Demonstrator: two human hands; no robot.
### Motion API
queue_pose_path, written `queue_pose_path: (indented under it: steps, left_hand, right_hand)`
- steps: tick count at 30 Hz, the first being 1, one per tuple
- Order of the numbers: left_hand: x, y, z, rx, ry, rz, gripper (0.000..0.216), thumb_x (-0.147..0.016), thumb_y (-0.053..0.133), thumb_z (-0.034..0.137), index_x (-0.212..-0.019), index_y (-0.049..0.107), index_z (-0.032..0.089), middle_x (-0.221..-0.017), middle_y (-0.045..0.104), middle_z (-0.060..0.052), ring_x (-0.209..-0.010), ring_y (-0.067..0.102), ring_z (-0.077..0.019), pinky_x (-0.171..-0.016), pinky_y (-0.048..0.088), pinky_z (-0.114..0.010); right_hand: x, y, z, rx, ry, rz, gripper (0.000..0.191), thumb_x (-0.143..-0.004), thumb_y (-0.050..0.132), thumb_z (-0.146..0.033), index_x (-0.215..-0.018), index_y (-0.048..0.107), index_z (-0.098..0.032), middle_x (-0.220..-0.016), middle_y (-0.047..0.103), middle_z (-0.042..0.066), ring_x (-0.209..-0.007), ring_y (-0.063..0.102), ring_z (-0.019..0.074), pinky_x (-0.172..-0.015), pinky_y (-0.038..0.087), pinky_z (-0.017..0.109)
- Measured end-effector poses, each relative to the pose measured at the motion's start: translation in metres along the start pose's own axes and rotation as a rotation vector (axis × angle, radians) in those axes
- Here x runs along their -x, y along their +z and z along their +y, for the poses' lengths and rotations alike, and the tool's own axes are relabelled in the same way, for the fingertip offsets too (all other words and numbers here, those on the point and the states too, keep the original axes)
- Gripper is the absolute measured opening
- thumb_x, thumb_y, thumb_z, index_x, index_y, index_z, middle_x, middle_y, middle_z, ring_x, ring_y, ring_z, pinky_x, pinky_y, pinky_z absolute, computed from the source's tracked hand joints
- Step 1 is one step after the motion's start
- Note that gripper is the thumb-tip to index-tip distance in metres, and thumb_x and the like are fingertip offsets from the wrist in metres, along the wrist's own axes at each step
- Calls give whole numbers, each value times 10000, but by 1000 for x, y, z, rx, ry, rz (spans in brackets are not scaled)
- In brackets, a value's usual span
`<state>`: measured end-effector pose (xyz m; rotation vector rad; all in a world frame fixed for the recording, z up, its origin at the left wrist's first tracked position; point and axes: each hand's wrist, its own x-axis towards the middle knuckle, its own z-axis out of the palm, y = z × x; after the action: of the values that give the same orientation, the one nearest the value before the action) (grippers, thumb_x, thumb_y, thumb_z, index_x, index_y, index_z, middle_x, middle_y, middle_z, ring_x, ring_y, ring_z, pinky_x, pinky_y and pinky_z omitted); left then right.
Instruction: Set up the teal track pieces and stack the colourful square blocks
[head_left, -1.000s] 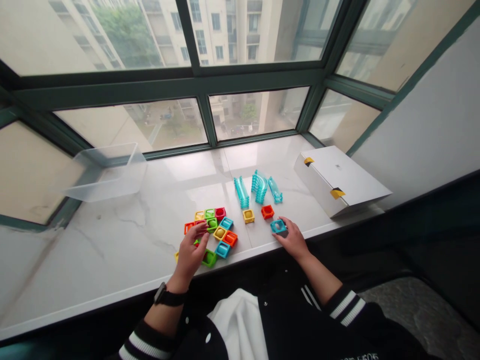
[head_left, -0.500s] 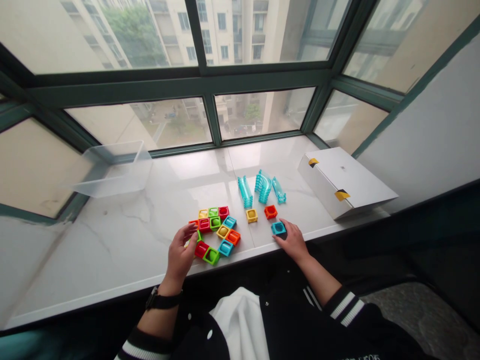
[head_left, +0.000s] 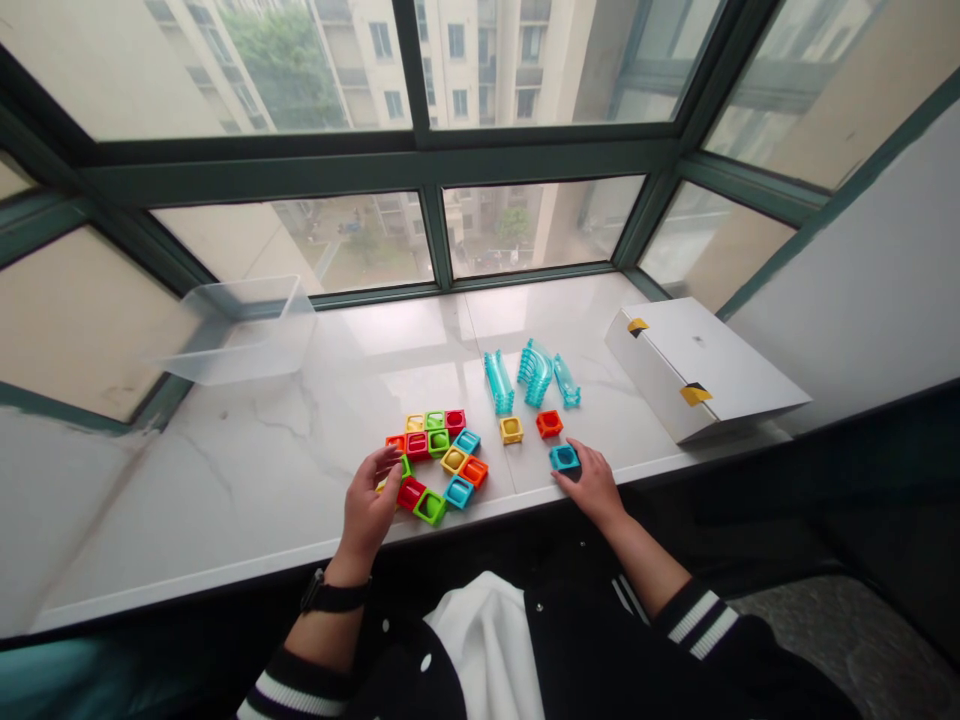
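Note:
My right hand (head_left: pixel 598 490) has its thumb and fingers at the sides of a blue toy block (head_left: pixel 564 458), near the ledge's front edge. Just beyond it lie a red-orange block (head_left: pixel 549 424) and a yellow block (head_left: pixel 511 430). On the left, a bent chain of red, green, yellow, orange and blue blocks (head_left: pixel 417 445) lies on the ledge. My left hand (head_left: pixel 373 505) is at the left side of this chain, thumb and fingers apart. It partly hides a green block (head_left: pixel 406 467) and a yellow one beneath.
Three clear turquoise track pieces (head_left: pixel 499 382) lie behind the loose blocks. A transparent plastic bin (head_left: pixel 255 362) stands at the back left of the white marble ledge (head_left: pixel 262 500). At the right is a white box (head_left: pixel 712 350) with yellow-and-black tabs, by the wall. Windows border the back.
The whole view has shifted slightly, so everything appears a little further right. Both hands keep nearly the same places relative to the blocks.

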<state>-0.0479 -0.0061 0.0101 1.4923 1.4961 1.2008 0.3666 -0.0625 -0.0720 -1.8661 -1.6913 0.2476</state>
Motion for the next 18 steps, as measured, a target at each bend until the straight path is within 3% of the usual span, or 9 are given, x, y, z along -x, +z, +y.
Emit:
queue_pose_path:
  steps: [11, 18]
  left_hand:
    - [2, 0, -2, -17, 28, -6, 429, -940, 662, 498, -1263, 645, 217, -1200, 737, -110, -1092, 730, -263, -1008, 608, -488]
    - [7, -3, -8, -105, 69, -4, 359, -955, 658, 456, -1231, 681, 228, -1216, 748, -99, -1145, 719, -271, -1083, 557, -498]
  right_hand:
    - [-2, -11, -3, -92, -16, 1, 728, -897, 692, -543, -1511, 484, -212, -1405, 598, 179, -1227, 634, 357, -1073, 531, 580]
    - [-14, -39, -44, -180, -153, 235, 426, -986, 600, -387, -1383, 615, -235, -1293, 655, 147, -1249, 609, 354, -1114, 498, 603]
